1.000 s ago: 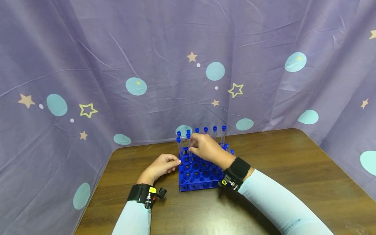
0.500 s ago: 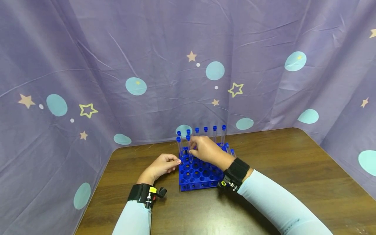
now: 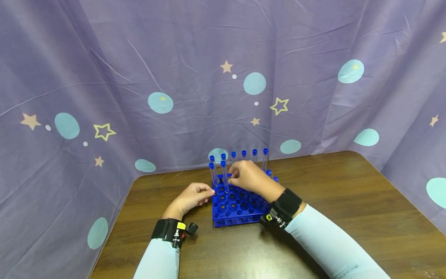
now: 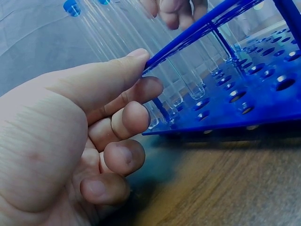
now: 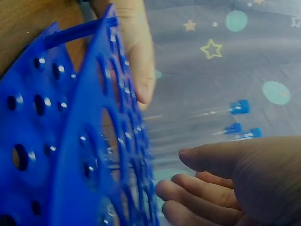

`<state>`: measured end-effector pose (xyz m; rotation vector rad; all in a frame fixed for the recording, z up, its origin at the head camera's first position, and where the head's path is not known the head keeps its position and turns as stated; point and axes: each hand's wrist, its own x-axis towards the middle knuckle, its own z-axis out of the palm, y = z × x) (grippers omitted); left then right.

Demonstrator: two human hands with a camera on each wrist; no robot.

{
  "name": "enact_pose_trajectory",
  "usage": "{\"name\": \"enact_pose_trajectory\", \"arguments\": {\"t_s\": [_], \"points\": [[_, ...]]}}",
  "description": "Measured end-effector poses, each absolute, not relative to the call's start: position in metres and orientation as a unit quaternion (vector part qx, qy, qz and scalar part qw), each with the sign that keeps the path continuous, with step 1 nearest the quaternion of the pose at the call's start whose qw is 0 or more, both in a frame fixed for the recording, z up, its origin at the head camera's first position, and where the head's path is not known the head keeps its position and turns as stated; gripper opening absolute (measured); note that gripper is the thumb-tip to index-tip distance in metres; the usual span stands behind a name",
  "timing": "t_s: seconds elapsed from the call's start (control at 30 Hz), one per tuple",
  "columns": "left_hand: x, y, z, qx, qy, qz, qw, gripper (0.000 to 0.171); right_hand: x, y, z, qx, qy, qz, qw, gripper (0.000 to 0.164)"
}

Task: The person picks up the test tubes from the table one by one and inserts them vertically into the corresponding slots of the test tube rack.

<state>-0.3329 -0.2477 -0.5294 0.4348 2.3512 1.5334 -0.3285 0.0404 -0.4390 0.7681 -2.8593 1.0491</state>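
Lower centre, our left hand pinches the blue rack; our right hand, fingers loose, hovers beside a tube.

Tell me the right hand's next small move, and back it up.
Probably draw the right hand slightly away from the nearest capped tube, so as not to knock it: the tube stands in the rack without support from that hand, whose grip looks empty in the right wrist view. The left hand pinches the rack's left edge, which should help steady it.
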Motion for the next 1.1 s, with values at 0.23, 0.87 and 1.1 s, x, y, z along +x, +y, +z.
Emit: {"name": "enact_pose_trajectory", "arguments": {"t_s": [0.23,0.87,1.1], "points": [[-0.332,-0.247,-0.53,0.148,0.819,0.536,0.145,0.026,-0.331,0.067,-0.43,0.231,-0.906,0.353,-0.013,0.019],[-0.332,-0.247,-0.531,0.148,0.815,0.539,0.15,0.025,-0.332,0.142,-0.393,0.2,-0.881,0.417,-0.098,0.015],[-0.332,-0.246,-0.53,0.149,0.816,0.538,0.151,0.025,-0.338,0.168,-0.393,0.183,-0.882,0.417,-0.118,0.018]]}}
